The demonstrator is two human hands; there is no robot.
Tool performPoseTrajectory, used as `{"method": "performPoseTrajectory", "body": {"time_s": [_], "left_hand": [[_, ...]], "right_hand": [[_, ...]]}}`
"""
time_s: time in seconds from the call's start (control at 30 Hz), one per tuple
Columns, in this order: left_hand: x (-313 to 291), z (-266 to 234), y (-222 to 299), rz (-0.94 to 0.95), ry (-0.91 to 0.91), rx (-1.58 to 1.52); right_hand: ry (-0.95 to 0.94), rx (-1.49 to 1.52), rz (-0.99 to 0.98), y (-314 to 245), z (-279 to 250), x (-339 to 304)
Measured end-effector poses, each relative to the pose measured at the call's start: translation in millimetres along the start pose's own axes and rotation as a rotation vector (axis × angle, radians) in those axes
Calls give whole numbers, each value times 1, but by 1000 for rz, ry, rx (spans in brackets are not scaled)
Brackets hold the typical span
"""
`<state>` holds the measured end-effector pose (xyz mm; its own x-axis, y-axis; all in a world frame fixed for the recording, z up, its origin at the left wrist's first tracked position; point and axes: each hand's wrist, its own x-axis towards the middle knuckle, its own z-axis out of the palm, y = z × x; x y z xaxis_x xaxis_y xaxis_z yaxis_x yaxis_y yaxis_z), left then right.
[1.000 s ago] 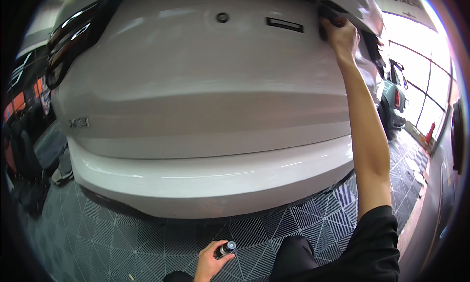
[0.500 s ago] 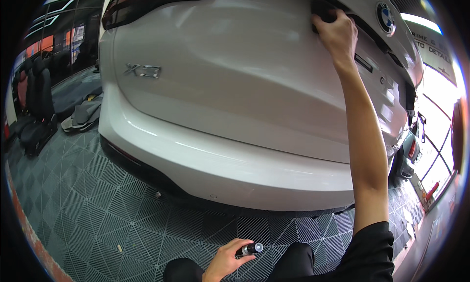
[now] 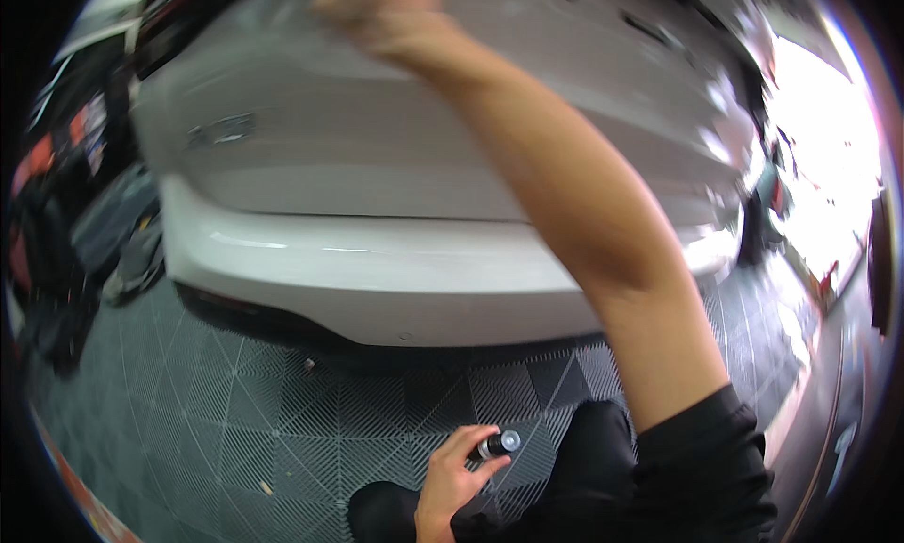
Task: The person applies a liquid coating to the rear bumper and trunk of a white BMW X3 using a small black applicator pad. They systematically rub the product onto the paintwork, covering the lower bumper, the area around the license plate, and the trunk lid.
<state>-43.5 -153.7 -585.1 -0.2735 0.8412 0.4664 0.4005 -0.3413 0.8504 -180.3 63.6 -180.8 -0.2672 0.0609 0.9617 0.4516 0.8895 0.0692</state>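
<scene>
Low in front of me, my left hand (image 3: 454, 477) is closed around a small black bottle (image 3: 492, 446) with a pale, shiny round end pointing right. It is between my knees, apart from the car. My right arm stretches up and across a white car's tailgate (image 3: 377, 138). At the top edge my right hand (image 3: 386, 11) is smeared by motion and partly cut off. It is over the upper left of the tailgate, near the dark tail light (image 3: 184, 25). Its fingers and anything in them cannot be made out.
The white rear bumper (image 3: 377, 260) runs across the middle, a chrome badge (image 3: 223, 129) above its left end. Grey tiles cover the floor (image 3: 217, 421), with a small pale scrap (image 3: 266, 487) on it. Dark car seats (image 3: 52, 251) stand at the left; a bright window (image 3: 819, 119) is at the right.
My right hand has swept left across the tailgate from beside the dark handle recess, where its fingers pressed on something black. My left hand keeps the bottle. The view has shifted.
</scene>
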Motion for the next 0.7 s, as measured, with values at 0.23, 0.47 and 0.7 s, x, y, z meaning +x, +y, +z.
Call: {"method": "performPoseTrajectory", "body": {"time_s": [0.23, 0.47, 0.7], "left_hand": [[-1, 28, 6, -158, -71, -87], [11, 61, 10, 0, -158, 15], [17, 79, -11, -148, -222, 52]], "right_hand": [[14, -184, -211, 17, 38, -20], [218, 407, 61, -1, -90, -135], [627, 521, 729, 114, -200, -395]]}}
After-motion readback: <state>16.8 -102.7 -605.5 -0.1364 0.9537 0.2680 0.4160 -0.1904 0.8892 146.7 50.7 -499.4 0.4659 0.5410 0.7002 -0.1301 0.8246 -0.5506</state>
